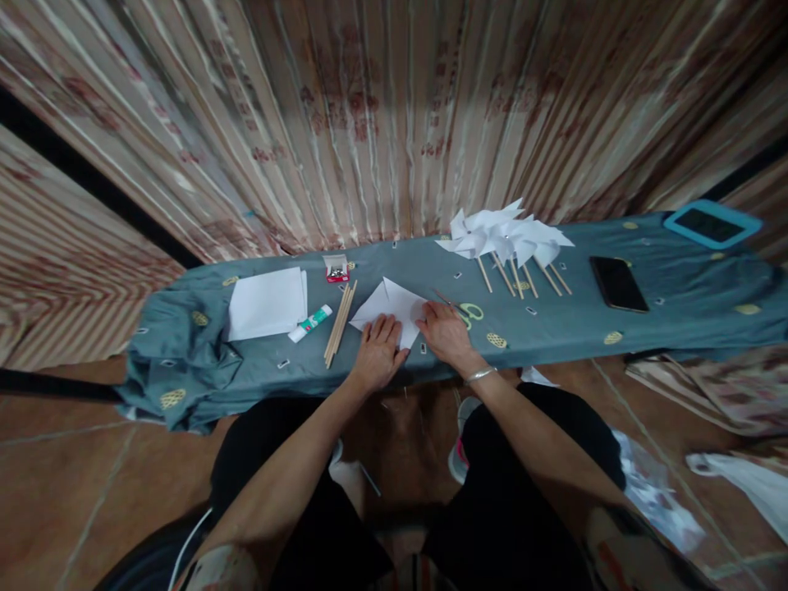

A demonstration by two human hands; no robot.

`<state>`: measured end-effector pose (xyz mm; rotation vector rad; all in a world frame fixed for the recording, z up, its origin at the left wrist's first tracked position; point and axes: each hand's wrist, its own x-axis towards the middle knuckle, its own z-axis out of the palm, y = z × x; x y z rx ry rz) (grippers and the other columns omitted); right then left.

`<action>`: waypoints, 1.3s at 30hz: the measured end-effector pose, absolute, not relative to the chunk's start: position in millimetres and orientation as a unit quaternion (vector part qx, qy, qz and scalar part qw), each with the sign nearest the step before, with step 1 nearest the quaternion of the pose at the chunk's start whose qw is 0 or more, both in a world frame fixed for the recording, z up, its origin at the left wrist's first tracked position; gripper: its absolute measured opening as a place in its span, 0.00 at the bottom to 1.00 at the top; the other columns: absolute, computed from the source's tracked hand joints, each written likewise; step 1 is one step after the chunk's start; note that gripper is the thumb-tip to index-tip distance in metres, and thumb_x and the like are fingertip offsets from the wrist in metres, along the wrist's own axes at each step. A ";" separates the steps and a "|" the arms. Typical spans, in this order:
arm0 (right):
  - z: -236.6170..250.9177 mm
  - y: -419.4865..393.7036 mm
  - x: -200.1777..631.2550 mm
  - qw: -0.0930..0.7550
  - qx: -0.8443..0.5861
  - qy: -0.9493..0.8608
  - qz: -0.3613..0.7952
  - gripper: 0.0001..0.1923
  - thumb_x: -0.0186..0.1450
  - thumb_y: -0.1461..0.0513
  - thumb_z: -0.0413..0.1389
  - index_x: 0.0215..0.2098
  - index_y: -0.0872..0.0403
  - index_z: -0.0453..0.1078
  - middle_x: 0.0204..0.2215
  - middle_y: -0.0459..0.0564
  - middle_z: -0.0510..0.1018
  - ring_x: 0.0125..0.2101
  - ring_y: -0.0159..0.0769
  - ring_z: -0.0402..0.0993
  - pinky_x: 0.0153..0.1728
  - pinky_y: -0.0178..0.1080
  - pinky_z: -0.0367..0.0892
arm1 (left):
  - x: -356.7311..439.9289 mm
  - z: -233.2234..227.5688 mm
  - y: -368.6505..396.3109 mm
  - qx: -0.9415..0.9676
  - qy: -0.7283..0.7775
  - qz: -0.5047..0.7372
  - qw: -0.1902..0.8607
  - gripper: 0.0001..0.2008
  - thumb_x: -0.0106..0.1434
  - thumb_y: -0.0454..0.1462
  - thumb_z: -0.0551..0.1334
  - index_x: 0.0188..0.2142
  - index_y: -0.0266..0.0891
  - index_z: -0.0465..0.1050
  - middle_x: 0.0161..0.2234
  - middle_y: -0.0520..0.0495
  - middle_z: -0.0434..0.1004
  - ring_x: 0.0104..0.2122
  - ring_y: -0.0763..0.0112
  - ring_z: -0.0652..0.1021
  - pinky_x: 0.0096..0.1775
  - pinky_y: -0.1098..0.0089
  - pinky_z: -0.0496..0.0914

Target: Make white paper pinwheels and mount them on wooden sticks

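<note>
A square of white paper (389, 297) lies turned cornerwise on the cloth in front of me, with a slit or crease running in from its far corner. My left hand (378, 349) rests flat on its near left part, fingers stretched out. At the paper's right corner, my right hand (444, 330) has its fingers drawn together on the edge; its fingertips are partly hidden. Scissors with yellow-green handles (471, 313) lie just beyond my right hand. Several wooden sticks (341, 324) lie left of the paper, beside a glue stick (310, 323).
A stack of white paper (266, 303) lies at the left, near a small red box (336, 269) of metal bits. Several paper pinwheels (505, 234) on sticks lie at the back right. Farther right are a black phone (618, 284) and a blue-framed tablet (712, 223). A curtain (369, 123) hangs behind.
</note>
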<state>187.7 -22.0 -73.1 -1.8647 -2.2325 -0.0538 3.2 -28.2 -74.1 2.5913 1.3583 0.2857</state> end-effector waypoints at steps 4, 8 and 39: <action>-76.5 -21.8 188.7 0.128 -0.641 -0.756 -0.033 0.22 0.71 0.60 0.47 0.57 0.65 0.67 0.55 0.67 0.73 0.53 0.51 0.69 0.56 0.50 0.60 | 2.2 -75.2 -24.9 0.870 0.460 0.108 0.138 0.27 0.68 0.43 0.56 0.63 0.33 0.60 0.67 0.33 0.58 0.68 0.51 0.56 0.65 0.46 0.50; -77.2 -22.3 187.7 0.127 -0.641 -0.755 -0.049 0.21 0.71 0.59 0.47 0.56 0.64 0.68 0.54 0.65 0.74 0.53 0.51 0.69 0.55 0.47 0.60 | -1.7 -79.1 -19.0 0.855 0.469 0.129 0.181 0.28 0.67 0.42 0.57 0.64 0.32 0.59 0.67 0.29 0.55 0.68 0.53 0.56 0.65 0.46 0.51; -50.8 -12.9 171.5 0.229 -0.646 -0.728 0.029 0.26 0.71 0.57 0.43 0.59 0.66 0.66 0.61 0.67 0.68 0.61 0.53 0.63 0.61 0.52 0.57 | -157.9 -63.9 3.3 0.685 0.646 0.297 0.160 0.15 0.57 0.38 0.62 0.42 0.36 0.79 0.41 0.38 0.78 0.45 0.54 0.76 0.50 0.58 0.69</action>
